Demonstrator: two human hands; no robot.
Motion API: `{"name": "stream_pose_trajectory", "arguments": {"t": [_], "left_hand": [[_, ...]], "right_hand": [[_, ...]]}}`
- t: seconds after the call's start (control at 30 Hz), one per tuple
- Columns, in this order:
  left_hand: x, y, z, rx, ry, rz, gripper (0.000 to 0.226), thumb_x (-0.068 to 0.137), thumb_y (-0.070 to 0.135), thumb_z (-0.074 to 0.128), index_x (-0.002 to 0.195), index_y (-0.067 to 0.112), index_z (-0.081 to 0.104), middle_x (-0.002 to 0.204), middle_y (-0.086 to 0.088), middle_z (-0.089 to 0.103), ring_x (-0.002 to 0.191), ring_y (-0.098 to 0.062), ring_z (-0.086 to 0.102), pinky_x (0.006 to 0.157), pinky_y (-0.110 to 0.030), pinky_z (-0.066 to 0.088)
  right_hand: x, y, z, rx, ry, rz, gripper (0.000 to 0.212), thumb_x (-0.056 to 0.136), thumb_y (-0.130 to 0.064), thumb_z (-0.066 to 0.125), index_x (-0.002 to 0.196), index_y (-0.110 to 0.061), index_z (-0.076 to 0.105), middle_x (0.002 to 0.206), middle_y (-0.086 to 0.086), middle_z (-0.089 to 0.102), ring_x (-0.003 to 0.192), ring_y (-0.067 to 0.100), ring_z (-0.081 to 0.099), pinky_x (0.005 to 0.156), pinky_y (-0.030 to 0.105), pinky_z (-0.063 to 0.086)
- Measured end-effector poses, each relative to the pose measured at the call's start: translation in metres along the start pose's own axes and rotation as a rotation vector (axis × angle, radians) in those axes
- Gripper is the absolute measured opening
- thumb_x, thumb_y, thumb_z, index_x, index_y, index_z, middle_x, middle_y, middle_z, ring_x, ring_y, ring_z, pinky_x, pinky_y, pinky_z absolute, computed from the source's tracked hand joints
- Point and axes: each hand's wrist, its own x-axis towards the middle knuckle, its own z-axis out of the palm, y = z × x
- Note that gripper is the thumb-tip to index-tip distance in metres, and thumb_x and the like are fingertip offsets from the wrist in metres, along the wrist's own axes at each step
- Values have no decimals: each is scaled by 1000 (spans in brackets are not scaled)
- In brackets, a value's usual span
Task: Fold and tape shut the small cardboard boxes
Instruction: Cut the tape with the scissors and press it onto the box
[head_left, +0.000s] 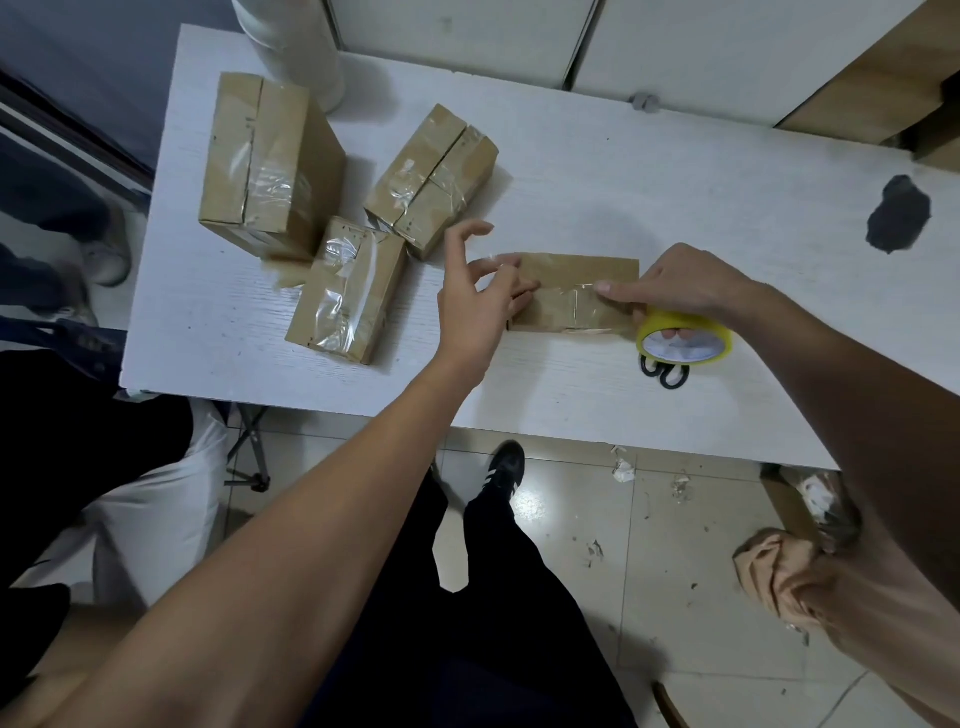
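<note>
White table (623, 171): 4 boxes, 3 taped (270, 166); R hand (675, 286) fingers grip tape roll (684, 338), L hand (475, 296) fingers spread

From my remote feed, soft overhead light falls evenly on the white table (623, 171), with a faint round shadow above the flat box (576, 291). Glare flashes off the floor tile (535, 501) and off clear tape on the taped boxes (270, 171). Wide-angle distortion bends the table's edges and stretches both forearms. The left margin sits dark and smeared.
</note>
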Motion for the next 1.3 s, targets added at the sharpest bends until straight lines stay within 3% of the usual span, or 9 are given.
{"name": "stream_pose_trajectory", "arguments": {"t": [0.23, 0.4, 0.5, 0.6, 0.8, 0.97, 1.1, 1.23, 1.3], "left_hand": [[-1, -4, 8, -40, 112, -32, 23, 93, 1, 68, 106, 12, 52, 101, -24, 61, 91, -33, 77, 90, -48, 62], [-1, -11, 14, -17, 227, -16, 15, 95, 0, 64, 101, 10, 54, 81, -11, 63, 79, -26, 75, 81, -49, 64], [0, -16, 16, -1, 285, -35, 16, 93, -4, 62, 101, 7, 54, 59, 8, 59, 58, -11, 62, 79, -47, 64], [1, -18, 18, 33, 318, -35, 15, 93, -6, 59, 100, 6, 53, 50, 17, 54, 52, -6, 57, 78, -43, 64], [2, -18, 20, 74, 367, -31, 14, 92, -7, 55, 95, 6, 54, 71, 4, 54, 52, -3, 63, 80, -46, 64], [3, -17, 17, 45, 389, -16, 22, 93, -9, 57, 90, 12, 51, 77, -8, 62, 71, -28, 72, 70, -30, 63], [5, -22, 15, 169, 378, 19, 22, 91, -2, 62, 89, 17, 52, 78, -8, 68, 71, -21, 74, 72, -30, 59], [4, -28, 15, 300, 381, 69, 18, 92, 3, 67, 92, 16, 55, 82, -7, 72, 78, -16, 73, 72, -16, 50], [6, -30, 17, 292, 416, 50, 15, 90, 4, 68, 92, 15, 58, 79, -2, 70, 75, -12, 70, 71, -18, 51]], "right_hand": [[8, 15, 7, -82, 85, 21, 77, 72, -90, 58, 68, -17, 79, 59, 9, 67, 66, 18, 64, 75, 40, 52], [10, 12, 4, -134, 131, 53, 92, 64, -97, 54, 80, -10, 78, 58, 2, 66, 73, 22, 70, 71, 38, 52], [9, 6, -3, -222, 158, 47, 81, 68, -94, 58, 75, -16, 78, 67, 2, 69, 75, 21, 67, 66, 34, 44], [5, -5, -11, -339, 188, 31, 75, 70, -92, 60, 68, -18, 77, 67, 2, 69, 72, 22, 67, 64, 31, 39], [1, -23, -25, -520, 245, -17, 76, 70, -93, 59, 67, -18, 75, 66, 2, 70, 64, 23, 67, 66, 31, 44], [1, -28, -28, -581, 280, -47, 75, 71, -93, 58, 70, -19, 72, 73, 4, 68, 73, 28, 67, 75, 36, 48], [3, -25, -24, -593, 276, -32, 75, 71, -94, 57, 67, -21, 73, 67, 2, 68, 69, 25, 65, 72, 34, 47], [10, -19, -14, -567, 281, -12, 76, 72, -94, 56, 69, -21, 75, 69, 2, 67, 71, 26, 65, 70, 33, 44], [13, -15, -9, -527, 276, 11, 79, 70, -96, 53, 71, -20, 75, 72, 3, 67, 72, 26, 65, 70, 33, 44]]}}
